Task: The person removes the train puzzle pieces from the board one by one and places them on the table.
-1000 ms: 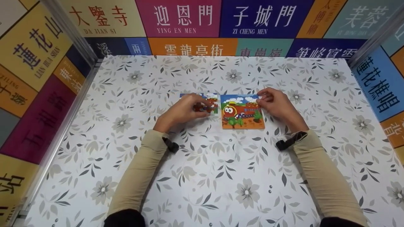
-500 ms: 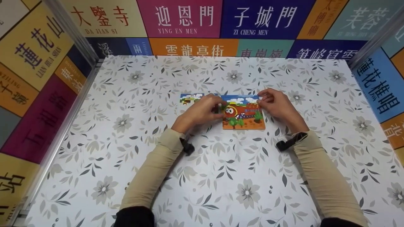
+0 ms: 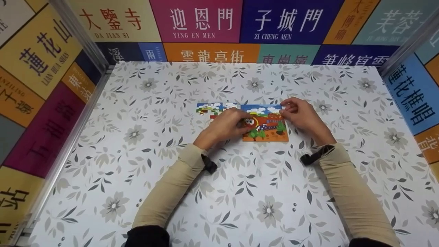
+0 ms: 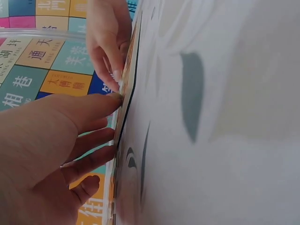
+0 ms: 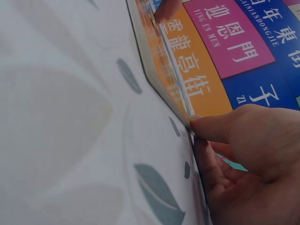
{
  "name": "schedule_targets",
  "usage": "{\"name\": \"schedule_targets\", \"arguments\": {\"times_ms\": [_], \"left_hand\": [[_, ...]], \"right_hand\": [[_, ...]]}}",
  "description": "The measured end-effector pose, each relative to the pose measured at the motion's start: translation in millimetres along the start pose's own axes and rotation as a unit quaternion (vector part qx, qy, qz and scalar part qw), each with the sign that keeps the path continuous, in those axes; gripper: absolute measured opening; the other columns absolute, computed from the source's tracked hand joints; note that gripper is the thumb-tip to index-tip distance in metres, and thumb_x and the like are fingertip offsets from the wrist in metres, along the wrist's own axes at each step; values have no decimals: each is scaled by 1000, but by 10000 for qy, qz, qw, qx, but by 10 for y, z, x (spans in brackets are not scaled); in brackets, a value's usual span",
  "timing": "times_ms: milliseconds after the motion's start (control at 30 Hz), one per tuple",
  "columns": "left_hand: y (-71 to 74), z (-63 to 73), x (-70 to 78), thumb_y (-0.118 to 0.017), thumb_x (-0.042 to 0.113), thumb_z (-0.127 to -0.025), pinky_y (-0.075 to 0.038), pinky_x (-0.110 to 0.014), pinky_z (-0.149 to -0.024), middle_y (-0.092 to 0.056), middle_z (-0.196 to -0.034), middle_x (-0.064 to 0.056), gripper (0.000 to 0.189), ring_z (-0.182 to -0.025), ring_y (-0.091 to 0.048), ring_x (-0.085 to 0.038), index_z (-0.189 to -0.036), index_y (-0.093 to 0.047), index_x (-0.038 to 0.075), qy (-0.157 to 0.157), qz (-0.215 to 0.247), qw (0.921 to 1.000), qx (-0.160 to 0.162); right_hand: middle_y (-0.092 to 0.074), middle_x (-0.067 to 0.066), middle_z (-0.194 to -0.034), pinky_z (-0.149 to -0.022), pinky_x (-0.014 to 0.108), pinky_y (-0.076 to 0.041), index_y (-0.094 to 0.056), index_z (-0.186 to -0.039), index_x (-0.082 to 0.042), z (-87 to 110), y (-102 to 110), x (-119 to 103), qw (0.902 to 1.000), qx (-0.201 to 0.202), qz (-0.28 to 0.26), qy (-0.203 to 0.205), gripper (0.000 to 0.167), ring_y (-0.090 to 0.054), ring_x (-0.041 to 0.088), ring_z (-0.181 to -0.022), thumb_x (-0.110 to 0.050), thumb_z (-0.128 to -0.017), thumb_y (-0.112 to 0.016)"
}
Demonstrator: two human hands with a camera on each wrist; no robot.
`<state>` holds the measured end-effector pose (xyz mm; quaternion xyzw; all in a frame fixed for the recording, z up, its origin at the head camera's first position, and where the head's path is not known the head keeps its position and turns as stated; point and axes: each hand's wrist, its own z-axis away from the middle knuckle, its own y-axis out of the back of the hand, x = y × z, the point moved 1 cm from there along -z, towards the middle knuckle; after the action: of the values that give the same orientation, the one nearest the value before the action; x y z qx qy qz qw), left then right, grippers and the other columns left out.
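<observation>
A square board with a red cartoon train picture lies on the tablecloth. My left hand reaches over its left side, thumb and fingertips at the train's face. In the right wrist view, a small brown edge shows under a left fingertip; I cannot tell whether the left hand pinches a piece. My right hand holds the board's upper right corner between thumb and fingers. To the left lies a partly joined jigsaw picture with clouds and red bits, partly hidden by my left hand.
A white tablecloth with grey flowers and leaves covers the table. Upright panels with coloured blocks and large characters wall it at the back and both sides. Dark cameras sit at both wrists.
My left hand has moved right, from over the jigsaw picture to the left side of the train board, uncovering the picture's upper part. The right hand stays at the board's corner.
</observation>
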<state>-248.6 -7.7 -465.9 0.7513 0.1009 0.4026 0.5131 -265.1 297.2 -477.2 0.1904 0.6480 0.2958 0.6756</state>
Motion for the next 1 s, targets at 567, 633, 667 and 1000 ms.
{"name": "schedule_targets", "arguments": {"times_ms": [567, 633, 667, 1000], "left_hand": [[14, 4, 19, -78, 27, -102, -55, -40, -108, -75, -133, -5, 39, -124, -68, -23, -139, -74, 14, 401, -17, 9992, 63], [18, 8, 20, -78, 27, -102, -52, -41, -113, -72, -137, -6, 42, -129, -65, -25, -141, -72, 14, 507, -114, 9986, 52], [20, 9, 21, -78, 28, -101, -51, -41, -114, -72, -138, -7, 43, -131, -64, -26, -141, -72, 13, 570, -133, 9983, 42], [-16, 12, 24, -74, 25, -105, -48, -40, -116, -66, -140, -7, 41, -133, -58, -25, -145, -69, 16, 782, 161, 9965, -268]], "right_hand": [[-71, 13, -120, -85, 20, -50, -67, -138, -9, -13, 1, -9, 9999, 45, 139, -43, 35, -66, 15, -103, -25, -107, -70], [-71, 13, -119, -84, 19, -50, -67, -138, -9, -14, 3, -9, 9999, 43, 129, -39, 35, -66, 15, -102, -26, -107, -70], [-70, 13, -119, -84, 19, -50, -67, -138, -9, -13, 4, -8, 9999, 38, 123, -51, 36, -66, 15, -102, -26, -107, -71], [-70, 13, -122, -87, 20, -50, -67, -138, -10, 6, 4, -4, 10000, -1, 59, -69, 36, -66, 18, -107, -27, -107, -70]]}}
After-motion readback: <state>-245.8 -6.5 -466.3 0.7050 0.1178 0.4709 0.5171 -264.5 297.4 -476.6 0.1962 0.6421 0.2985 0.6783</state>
